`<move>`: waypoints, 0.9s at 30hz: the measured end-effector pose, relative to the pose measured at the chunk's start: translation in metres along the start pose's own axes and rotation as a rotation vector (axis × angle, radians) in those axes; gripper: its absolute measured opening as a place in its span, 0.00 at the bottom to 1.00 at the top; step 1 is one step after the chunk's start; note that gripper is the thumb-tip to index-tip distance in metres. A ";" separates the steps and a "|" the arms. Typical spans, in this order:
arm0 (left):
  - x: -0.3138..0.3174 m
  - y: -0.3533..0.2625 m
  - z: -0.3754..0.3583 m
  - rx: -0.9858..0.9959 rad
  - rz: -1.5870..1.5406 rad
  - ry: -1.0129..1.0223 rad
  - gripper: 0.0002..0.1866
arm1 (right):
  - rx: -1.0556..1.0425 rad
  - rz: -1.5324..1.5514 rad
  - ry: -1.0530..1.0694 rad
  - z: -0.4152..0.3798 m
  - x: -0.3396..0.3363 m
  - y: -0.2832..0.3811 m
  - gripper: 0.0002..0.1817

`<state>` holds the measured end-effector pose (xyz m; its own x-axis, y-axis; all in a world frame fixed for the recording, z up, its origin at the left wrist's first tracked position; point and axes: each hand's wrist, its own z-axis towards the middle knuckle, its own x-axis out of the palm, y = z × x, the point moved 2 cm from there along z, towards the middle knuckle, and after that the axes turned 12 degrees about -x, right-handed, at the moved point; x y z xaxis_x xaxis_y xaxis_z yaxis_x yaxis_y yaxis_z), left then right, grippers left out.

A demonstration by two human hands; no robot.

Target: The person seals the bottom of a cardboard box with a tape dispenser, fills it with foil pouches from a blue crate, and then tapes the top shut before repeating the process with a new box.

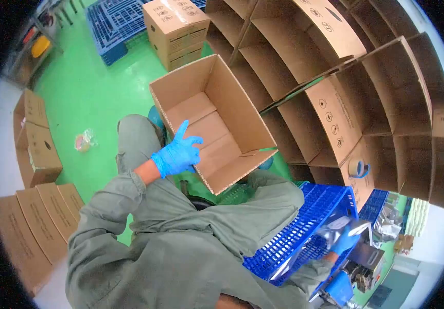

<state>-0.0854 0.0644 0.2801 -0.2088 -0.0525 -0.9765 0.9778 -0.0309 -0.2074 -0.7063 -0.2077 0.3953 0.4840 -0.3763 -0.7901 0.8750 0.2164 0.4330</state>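
Note:
An open cardboard box (240,110) stands tilted between my knees, its inside facing me with only bare cardboard showing. My left hand (177,153), in a blue glove, lies over the box's near left edge with its fingers stretched out and apart. To the lower right, my gloved right hand (344,242) reaches into a blue plastic crate (278,252). It is somewhat blurred, with its fingers closed on a shiny silver packet (357,227). More silver packaging shows around that hand inside the crate.
Open cardboard boxes (330,110) are stacked on their sides at the right, with a tape roll (356,168) on one. A closed carton (175,31) and a blue pallet (114,26) stand ahead. More cartons (41,221) line the left; clear plastic-wrapped tape (84,140) lies on the green floor.

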 end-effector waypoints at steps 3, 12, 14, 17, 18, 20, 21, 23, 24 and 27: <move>0.007 0.001 -0.011 0.008 0.076 -0.057 0.08 | -0.323 -0.215 -0.242 0.013 -0.039 0.109 0.32; 0.002 -0.009 -0.019 -0.389 -0.159 -0.089 0.19 | -0.598 0.362 -0.259 -0.005 0.005 0.397 0.31; 0.011 -0.007 -0.021 -0.357 -0.146 -0.125 0.19 | -0.769 0.624 -0.132 -0.009 0.052 0.440 0.34; 0.002 -0.008 -0.021 -0.287 -0.138 -0.211 0.18 | -0.465 0.716 0.357 -0.040 0.140 0.482 0.30; 0.008 -0.006 -0.023 -0.306 -0.163 -0.222 0.18 | -0.506 0.657 0.326 -0.061 0.198 0.477 0.32; 0.029 0.002 -0.025 -0.327 -0.188 -0.188 0.18 | -0.648 0.366 0.277 -0.092 0.276 0.461 0.27; 0.028 0.001 -0.029 -0.269 -0.172 -0.148 0.18 | -0.579 0.359 0.254 -0.091 0.275 0.448 0.27; 0.027 0.002 -0.034 -0.336 -0.078 -0.095 0.18 | -0.629 0.392 0.084 -0.087 0.262 0.420 0.19; 0.004 -0.011 -0.026 -0.317 -0.102 -0.149 0.17 | -0.596 0.419 0.018 -0.078 0.237 0.399 0.16; 0.013 0.015 -0.028 -0.252 -0.197 -0.111 0.16 | -0.430 0.420 -0.246 -0.042 0.154 0.304 0.09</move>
<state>-0.0730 0.0910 0.2624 -0.3814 -0.1785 -0.9070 0.8896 0.1958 -0.4126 -0.3662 -0.1621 0.3866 0.8168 -0.3653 -0.4465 0.5541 0.7123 0.4309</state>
